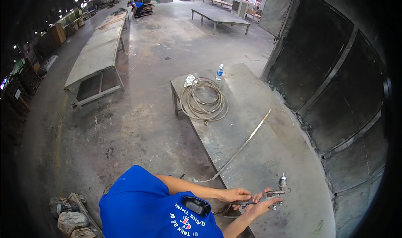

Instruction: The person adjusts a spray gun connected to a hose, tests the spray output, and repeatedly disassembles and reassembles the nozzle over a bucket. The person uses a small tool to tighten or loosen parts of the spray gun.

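Observation:
Over the near end of the grey metal table [289, 154], my right hand [258, 207] is wrapped round a metal spray gun [281, 189]. A round silver fitting sticks up from the gun. My left hand [235, 195] is closed just left of it, fingers pinched at the dark hose end by the gun's handle. The exact spot gripped is partly hidden by the fingers. From the table's left edge a thin hose [234, 156] runs diagonally across the top to a pale tip.
A coiled hose [205, 100], crumpled white material [189, 80] and a water bottle [220, 72] sit at the table's far end. Dark panels [326, 70] border the right side. A long table [96, 49] stands left; wrapped bundles [73, 221] lie lower left. A person [137, 8] bends far off.

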Demonstrator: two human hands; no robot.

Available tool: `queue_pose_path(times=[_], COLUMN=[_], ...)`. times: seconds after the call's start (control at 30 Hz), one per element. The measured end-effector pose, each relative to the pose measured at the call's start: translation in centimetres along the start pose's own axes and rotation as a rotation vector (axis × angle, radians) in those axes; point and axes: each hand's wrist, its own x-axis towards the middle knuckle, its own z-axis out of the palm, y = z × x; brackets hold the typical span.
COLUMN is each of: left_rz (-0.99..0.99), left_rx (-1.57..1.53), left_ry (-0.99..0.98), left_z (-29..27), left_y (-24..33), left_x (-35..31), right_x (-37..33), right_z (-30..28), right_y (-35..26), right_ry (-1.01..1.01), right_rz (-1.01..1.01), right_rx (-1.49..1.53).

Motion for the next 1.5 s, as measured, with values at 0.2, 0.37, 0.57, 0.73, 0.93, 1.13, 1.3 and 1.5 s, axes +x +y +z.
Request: queue_pose_path(times=[0.2, 0.37, 0.57, 0.73, 0.93, 1.13, 1.3, 1.5], left_rz=[-0.016, 0.326, 1.034, 0.947, 1.046, 0.981, 0.958, 1.014], left_rx=[0.08, 0.985, 1.587, 1.6, 1.88, 1.673, 1.622, 1.552], left_ry=[0.078, 0.428, -0.213, -0.487, -0.351, -0.426, -0.377, -0.361], left_z=[-0.3, 2.2, 6.2, 2.0, -3.0, -10.6, -15.1, -17.8], left_y=[0.7, 6.7, 17.0, 21.1, 25.5, 32.9, 37.3, 40.6], left_x=[-0.6, -0.9, 1.4, 0.2, -6.5, -15.0, -19.8, -20.7], right_x=[0.1, 0.3, -3.0, -4.3, -9.4, -12.7, -13.4, -14.5], right_z=[0.7, 0.3, 2.6, 6.0, 15.5, 23.1, 27.6, 34.0], right_y=[0.5, 1.2, 7.0, 9.3, 11.7, 18.7, 24.1, 22.8], right_ry=[-0.055, -0.147, -0.287, -0.175, -0.28, -0.339, -0.363, -0.426], right_rz=[0.03, 0.098, -0.079, 0.133, 0.041, 0.04, -0.02, -0.113], right_rx=[0.052, 0.002, 0.048, -0.151, -0.016, -0.24, -0.136, -0.175])
